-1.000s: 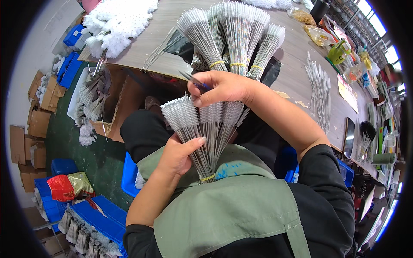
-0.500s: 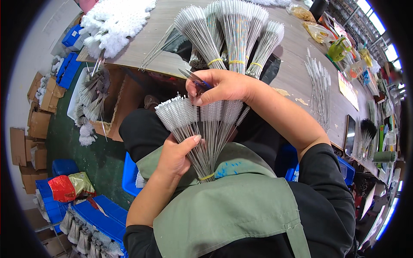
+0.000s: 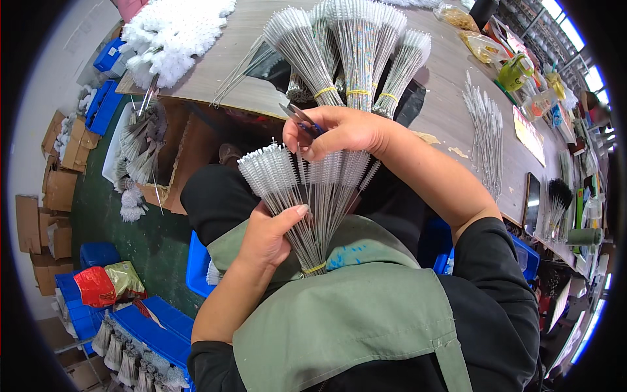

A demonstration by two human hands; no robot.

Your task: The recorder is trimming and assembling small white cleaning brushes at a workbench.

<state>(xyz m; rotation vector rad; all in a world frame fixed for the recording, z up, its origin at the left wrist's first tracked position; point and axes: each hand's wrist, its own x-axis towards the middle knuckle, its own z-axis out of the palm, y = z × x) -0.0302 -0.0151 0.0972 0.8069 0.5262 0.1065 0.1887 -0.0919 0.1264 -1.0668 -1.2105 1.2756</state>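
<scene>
A fan-shaped bundle of thin wire brushes (image 3: 269, 171) with white bristle ends up rests on my lap, gathered low down by a yellow band (image 3: 314, 268). My left hand (image 3: 266, 236) is closed round the wire stems on the bundle's left side, thumb across the front. Over the bristle tops, my right hand (image 3: 343, 132) grips a pair of scissors (image 3: 302, 118), whose pointed metal blades stick out to the left and show some blue. Its thumb and fingers bend down at the brush tips beside a gap in the bundle; whether they pinch a single brush is hidden.
Several banded brush bundles (image 3: 359, 59) lie on the table (image 3: 251, 98) ahead. Loose brushes (image 3: 484, 137), a phone (image 3: 532, 196) and a green bottle (image 3: 515, 73) are to the right. A white bristle pile (image 3: 173, 39) sits far left; blue bins (image 3: 153, 326) stand at lower left.
The tips of the bundle have shifted slightly right. My right hand has turned a little, and the scissor blades look a bit wider apart. Both hands keep their holds.
</scene>
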